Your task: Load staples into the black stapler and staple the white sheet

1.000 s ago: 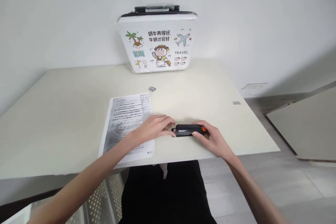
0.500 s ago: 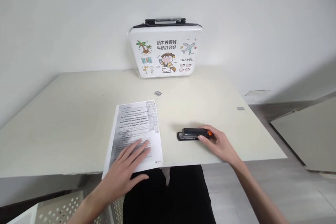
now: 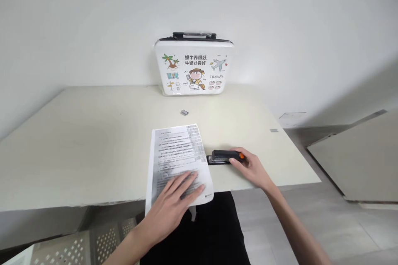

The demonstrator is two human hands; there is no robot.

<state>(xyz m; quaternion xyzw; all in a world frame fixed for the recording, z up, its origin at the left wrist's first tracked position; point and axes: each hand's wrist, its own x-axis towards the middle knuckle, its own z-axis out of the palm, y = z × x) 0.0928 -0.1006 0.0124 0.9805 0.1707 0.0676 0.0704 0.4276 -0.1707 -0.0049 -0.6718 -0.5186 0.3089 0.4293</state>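
We take this for a plain indoor room, most like a home study corner, though we cannot rule out a small office. At 12 o'clock we see a white wall [image 3: 108, 20] behind a pale table [image 3: 93, 149], with a case [image 3: 194, 68] printed with cartoons and "TRAVEL", a homely touch. Paper [image 3: 178, 153] at 7 and a stapler [image 3: 223, 155] at 5 speak of desk work. We find a perforated crate [image 3: 64, 252] at 8 and grey floor [image 3: 342, 227] at 4.
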